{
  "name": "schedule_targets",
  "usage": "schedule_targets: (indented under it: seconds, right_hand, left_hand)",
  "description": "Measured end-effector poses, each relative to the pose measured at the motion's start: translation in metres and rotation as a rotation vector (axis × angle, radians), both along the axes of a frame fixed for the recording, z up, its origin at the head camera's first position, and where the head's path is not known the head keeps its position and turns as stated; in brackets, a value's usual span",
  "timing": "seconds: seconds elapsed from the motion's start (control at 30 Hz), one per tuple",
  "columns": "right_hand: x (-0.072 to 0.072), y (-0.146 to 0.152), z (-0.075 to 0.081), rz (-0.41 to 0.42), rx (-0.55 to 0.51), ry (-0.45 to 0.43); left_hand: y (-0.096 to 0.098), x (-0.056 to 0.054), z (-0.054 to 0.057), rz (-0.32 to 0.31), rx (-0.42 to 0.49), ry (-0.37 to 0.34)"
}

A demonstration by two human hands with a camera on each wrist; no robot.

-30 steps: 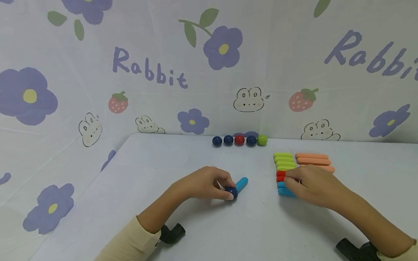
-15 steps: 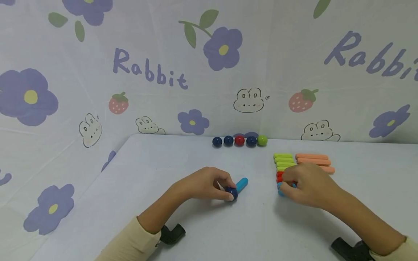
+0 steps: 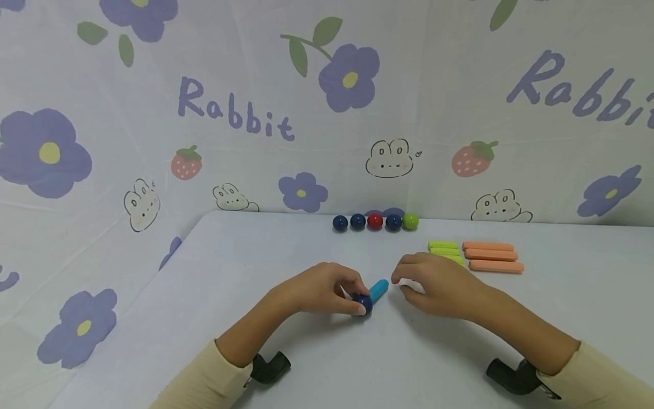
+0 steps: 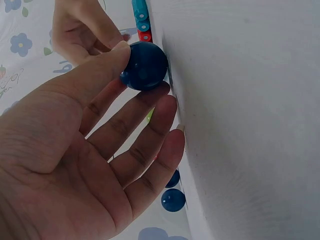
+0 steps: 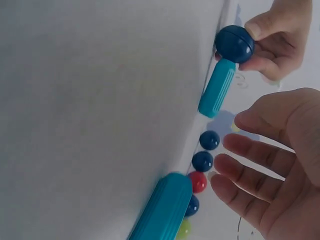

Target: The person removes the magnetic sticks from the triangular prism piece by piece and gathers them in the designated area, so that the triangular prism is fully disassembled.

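Observation:
In the head view, my left hand (image 3: 327, 292) pinches a dark blue ball (image 3: 363, 305) between thumb and fingers, low over the white table. A light blue rod (image 3: 378, 291) is joined to that ball and points away to the right; the right wrist view shows its ridged side (image 5: 217, 90). My right hand (image 3: 441, 287) is just right of the rod's free end. Its fingers are apart and bent a little, with nothing between them in the right wrist view. In the left wrist view the ball (image 4: 145, 66) sits between thumb and fingertips.
Along the back edge stands a row of dark blue, red (image 3: 375, 221) and green (image 3: 411, 221) balls. Yellow-green rods (image 3: 443, 245) and orange rods (image 3: 493, 255) lie at right. Red (image 4: 145, 36) and light blue rods (image 4: 141, 10), hidden behind my right hand in the head view, show in the left wrist view.
My right hand has left the red and light blue rods and moved left to the light blue rod's free end. My left hand keeps the ball in the same place.

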State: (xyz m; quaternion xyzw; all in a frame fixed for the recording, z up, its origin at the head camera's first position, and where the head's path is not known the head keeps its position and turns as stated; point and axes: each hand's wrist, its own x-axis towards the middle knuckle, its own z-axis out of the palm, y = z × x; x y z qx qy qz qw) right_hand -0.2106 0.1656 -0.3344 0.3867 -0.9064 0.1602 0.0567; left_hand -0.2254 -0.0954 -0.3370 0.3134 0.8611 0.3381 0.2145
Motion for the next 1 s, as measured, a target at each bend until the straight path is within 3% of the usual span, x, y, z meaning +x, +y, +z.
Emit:
schedule_targets:
  seconds: [0.17, 0.37, 0.67, 1.0]
  right_hand:
    - [-0.007, -0.015, 0.0, 0.073, 0.049, -0.052]
    - [-0.013, -0.025, -0.005, 0.106, 0.076, -0.08]
    - [-0.013, -0.03, -0.005, 0.088, 0.114, -0.031]
    - [-0.005, -0.031, -0.005, 0.055, 0.087, -0.092]
  left_hand:
    - [0.0, 0.0, 0.0, -0.013, 0.012, -0.001]
    - [0.0, -0.001, -0.001, -0.03, 0.027, -0.003]
    - [0.0, -0.002, -0.001, -0.028, 0.021, 0.006]
    - [-0.001, -0.001, -0.001, -0.026, 0.005, 0.023]
